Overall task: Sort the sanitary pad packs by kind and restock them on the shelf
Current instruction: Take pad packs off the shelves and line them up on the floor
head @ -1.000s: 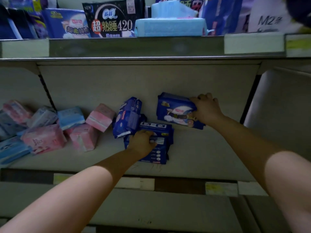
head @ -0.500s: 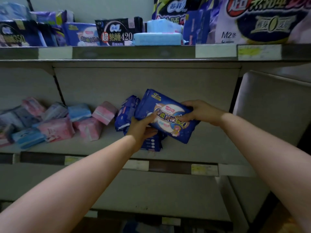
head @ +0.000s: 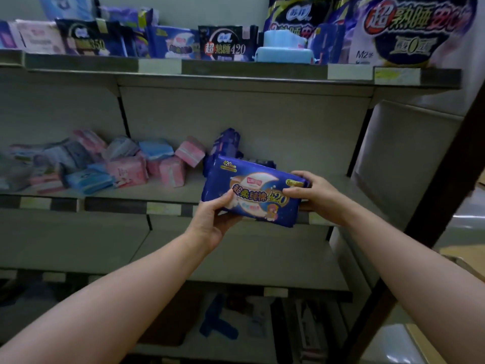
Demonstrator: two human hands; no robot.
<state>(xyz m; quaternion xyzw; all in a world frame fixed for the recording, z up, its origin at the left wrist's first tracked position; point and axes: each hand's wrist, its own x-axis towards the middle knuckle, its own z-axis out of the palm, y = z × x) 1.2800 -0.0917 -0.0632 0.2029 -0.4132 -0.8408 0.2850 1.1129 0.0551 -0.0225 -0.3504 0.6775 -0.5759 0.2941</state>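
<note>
A dark blue pad pack marked 420 (head: 256, 191) is held flat in front of the middle shelf (head: 162, 208), label facing me. My left hand (head: 214, 219) grips its lower left corner, thumb on the front. My right hand (head: 313, 197) grips its right end. Behind the pack, another dark blue pack (head: 227, 143) stands on the shelf against the back wall. A loose heap of pink packs (head: 172, 170) and light blue packs (head: 154, 149) lies to the left on the same shelf.
The top shelf (head: 236, 72) carries dark night-pad packs (head: 223, 46), a light blue pack (head: 284, 53) and a large white bag (head: 401, 30). A bare lower shelf (head: 236, 258) sits below. Dark items lie at the bottom. The shelf's side panel (head: 404, 158) stands at right.
My right hand lifted the blue pack off the shelf; my left hand left the flat pack and joined it. Both hands drew the pack out towards me and lower.
</note>
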